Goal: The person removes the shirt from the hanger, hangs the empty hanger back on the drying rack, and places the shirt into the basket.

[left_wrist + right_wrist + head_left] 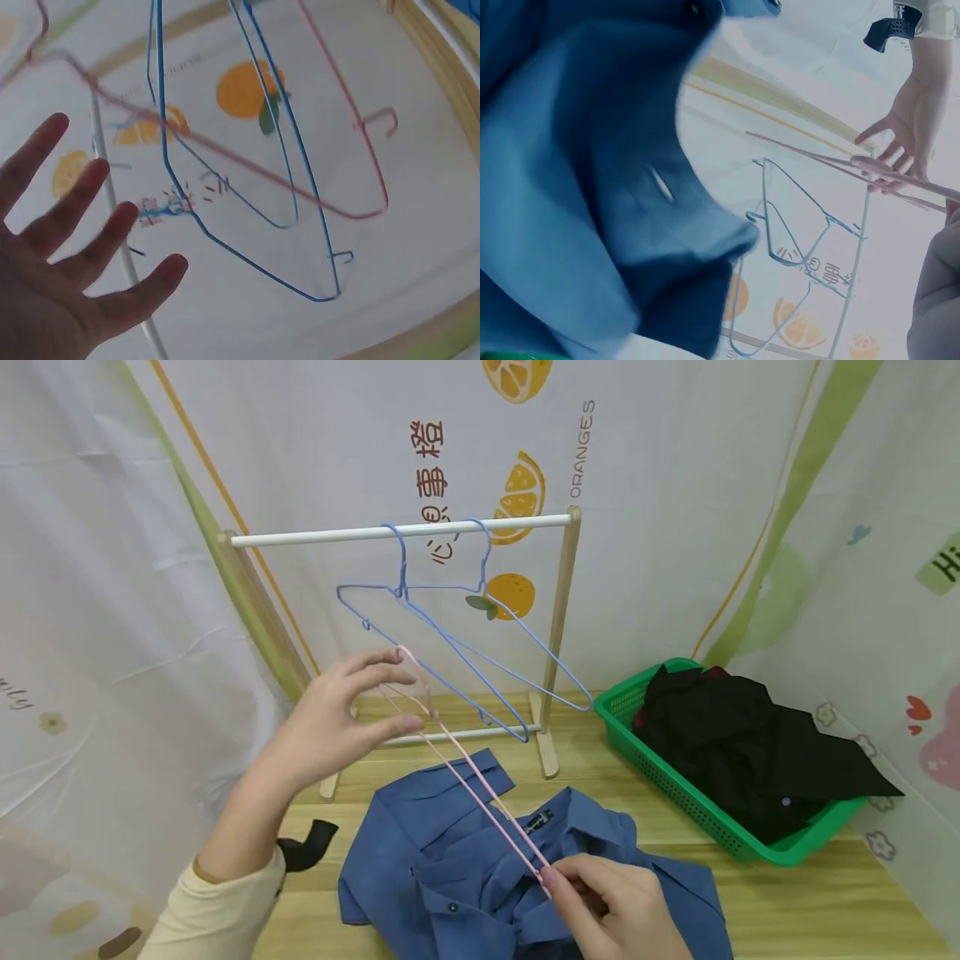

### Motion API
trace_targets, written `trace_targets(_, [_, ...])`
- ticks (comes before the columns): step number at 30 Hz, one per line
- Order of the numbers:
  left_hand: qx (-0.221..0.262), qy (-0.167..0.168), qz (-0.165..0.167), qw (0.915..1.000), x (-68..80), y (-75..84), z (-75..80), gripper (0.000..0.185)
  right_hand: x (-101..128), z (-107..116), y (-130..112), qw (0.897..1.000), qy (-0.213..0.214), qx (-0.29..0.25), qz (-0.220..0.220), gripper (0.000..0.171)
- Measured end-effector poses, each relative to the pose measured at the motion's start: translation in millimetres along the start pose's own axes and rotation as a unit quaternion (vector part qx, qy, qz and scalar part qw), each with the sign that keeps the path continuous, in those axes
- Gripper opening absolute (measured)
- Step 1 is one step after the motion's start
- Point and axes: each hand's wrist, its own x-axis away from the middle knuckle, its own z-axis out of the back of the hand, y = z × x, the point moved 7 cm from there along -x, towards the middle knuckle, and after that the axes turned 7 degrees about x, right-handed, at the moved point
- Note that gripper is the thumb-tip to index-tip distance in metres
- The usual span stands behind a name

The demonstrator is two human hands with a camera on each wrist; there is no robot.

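Observation:
A pink wire clothes hanger (487, 786) slants across the front of the head view. My right hand (611, 902) pinches its near end between thumb and fingers. Close to the hook end, my left hand (330, 718) has its fingers apart. The left wrist view shows those fingers (112, 232) spread, with the pink hanger beyond them. Below lies a blue collared shirt (420, 827), crumpled on the wooden table (810, 910). In the right wrist view, blue cloth with a buttonhole (661, 185) fills the left side.
Two blue wire hangers hang from the white bar (322, 536) of a wood-framed rack behind my hands. At the right stands a green basket (697, 814) of dark clothes (720, 735), one piece draping over its rim. A fruit-printed curtain (660, 460) surrounds the table.

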Motion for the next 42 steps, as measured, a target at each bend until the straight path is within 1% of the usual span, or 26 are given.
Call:
trace_targets(1, [0.001, -0.013, 0.014, 0.9998, -6.9, -6.2, 10.1, 0.037, -4, 2, 0, 1.0, -0.005, -0.004, 0.002, 0.031])
trace_targets(2, [0.003, -0.008, 0.023, 0.9997, -14.2, -12.6, 21.6, 0.038, -9, 4, 0, 1.0, -0.009, -0.011, 0.007, 0.031])
trace_targets(3, [0.004, 0.012, 0.036, 0.9993, -21.6, -19.3, 34.5, 0.038, -15, 6, 0, 1.0, -0.015, -0.018, 0.005, 0.029])
trace_targets(5, [-0.001, 0.078, 0.056, 0.9953, -35.5, -33.6, 62.3, 0.039, -27, 9, -1, 0.999, -0.028, -0.032, -0.006, 0.027])
trace_targets(7, [-0.019, 0.153, 0.076, 0.985, -46.7, -47.1, 89.1, 0.041, -42, 12, -2, 0.998, -0.036, -0.052, -0.014, 0.024])
trace_targets(8, [-0.03, 0.184, 0.087, 0.9787, -51.6, -53.5, 100.7, 0.043, -50, 13, -3, 0.997, -0.038, -0.062, -0.017, 0.023])
trace_targets(10, [-0.047, 0.223, 0.111, 0.9673, -59.9, -65.7, 119.0, 0.05, -67, 15, -6, 0.996, -0.042, -0.073, -0.026, 0.02])
trace_targets(11, [-0.051, 0.23, 0.127, 0.9635, -63.3, -71.5, 125.7, 0.054, -76, 15, -8, 0.996, -0.044, -0.075, -0.029, 0.019])
trace_targets(12, [-0.057, 0.23, 0.14, 0.9613, -66.4, -77.3, 131.1, 0.059, -85, 14, -10, 0.995, -0.048, -0.078, -0.032, 0.018])
trace_targets(14, [-0.066, 0.214, 0.165, 0.9604, -72.8, -89.2, 136.4, 0.067, -102, 12, -13, 0.995, -0.057, -0.073, -0.04, 0.017])
trace_targets(17, [-0.09, 0.189, 0.179, 0.9613, -80.4, -102.2, 140.8, 0.073, -125, 6, -18, 0.993, -0.074, -0.069, -0.061, 0.017])
trace_targets(21, [-0.146, 0.167, 0.159, 0.962, -89.5, -111.6, 144.0, 0.069, -153, -7, -27, 0.991, -0.092, -0.063, -0.074, 0.019])
trace_targets(25, [-0.203, 0.142, 0.142, 0.9584, -96.1, -117.7, 147.5, 0.066, -177, -23, -36, 0.991, -0.104, -0.059, -0.064, 0.022])
trace_targets(26, [-0.212, 0.138, 0.138, 0.9577, -97.9, -118.3, 148.3, 0.062, -182, -27, -38, 0.991, -0.106, -0.058, -0.061, 0.022])
trace_targets(30, [-0.239, 0.129, 0.132, 0.9535, -101.8, -119.8, 152.1, 0.058, -201, -44, -43, 0.99, -0.12, -0.06, -0.055, 0.025])
trace_targets(32, [-0.239, 0.145, 0.12, 0.9526, -103.7, -119.1, 151.5, 0.052, -209, -51, -45, 0.989, -0.125, -0.056, -0.055, 0.026])
trace_targets(35, [-0.236, 0.193, 0.09, 0.9482, -103.9, -118.4, 147.9, 0.045, -219, -60, -47, 0.987, -0.135, -0.053, -0.065, 0.028])
trace_targets(37, [-0.231, 0.233, 0.066, 0.9423, -102.6, -118.7, 145.3, 0.039, -225, -68, -46, 0.984, -0.145, -0.057, -0.081, 0.028])
trace_targets(38, [-0.231, 0.247, 0.061, 0.9392, -102.0, -119.6, 144.4, 0.04, -227, -71, -46, 0.983, -0.15, -0.058, -0.088, 0.028])
trace_targets(40, [-0.236, 0.266, 0.054, 0.9329, -101.1, -121.4, 142.8, 0.039, -232, -78, -46, 0.981, -0.157, -0.057, -0.099, 0.028])
trace_targets(42, [-0.239, 0.28, 0.048, 0.9284, -101.0, -123.2, 142.0, 0.039, -235, -84, -46, 0.979, -0.162, -0.057, -0.111, 0.028])
